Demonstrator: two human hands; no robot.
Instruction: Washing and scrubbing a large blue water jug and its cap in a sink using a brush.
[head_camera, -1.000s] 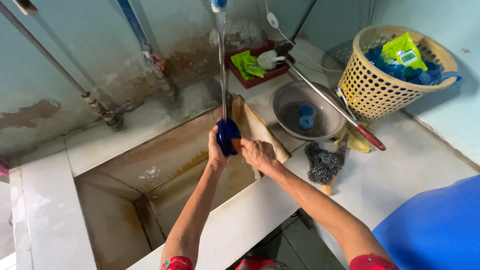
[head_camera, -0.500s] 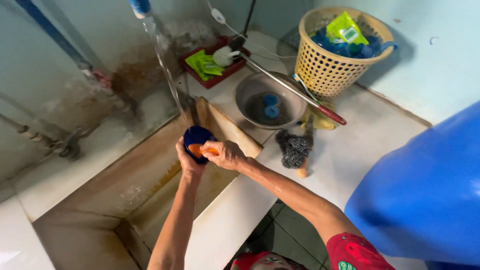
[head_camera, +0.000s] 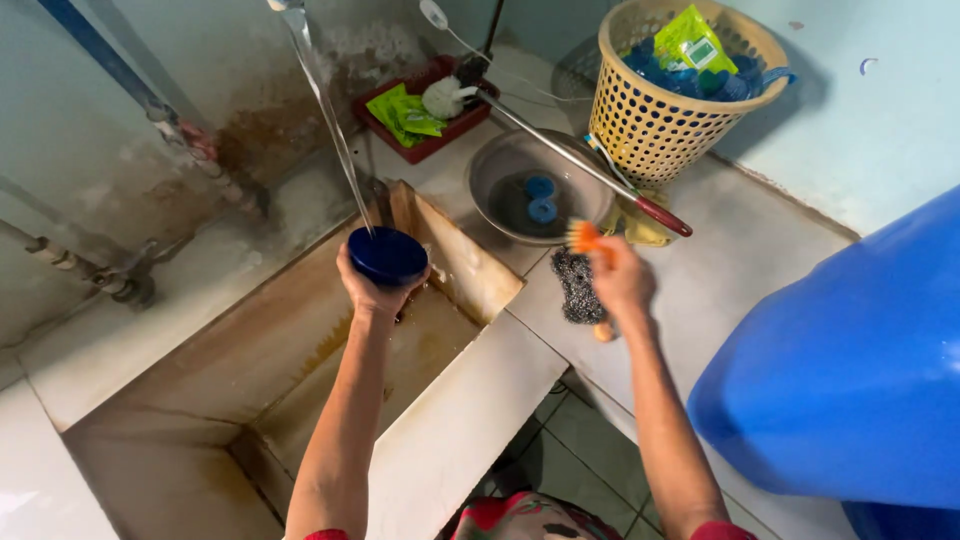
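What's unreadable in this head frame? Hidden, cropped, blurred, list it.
- Orange item in the right hand: mostly covered by the grip, kind unclear.
- Blue round lid in the left hand: underside hidden by the palm.
- Tap feeding the water stream: cut by the top edge.
- Blue barrel: cropped at the right edge.
- Basket contents: piled and overlapping, only partly visible.

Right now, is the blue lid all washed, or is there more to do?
Not finished. The left hand holds the blue lid under the water stream, rinsing it. The right hand carries the orange brush over the counter. Two blue caps wait in the metal bowl.
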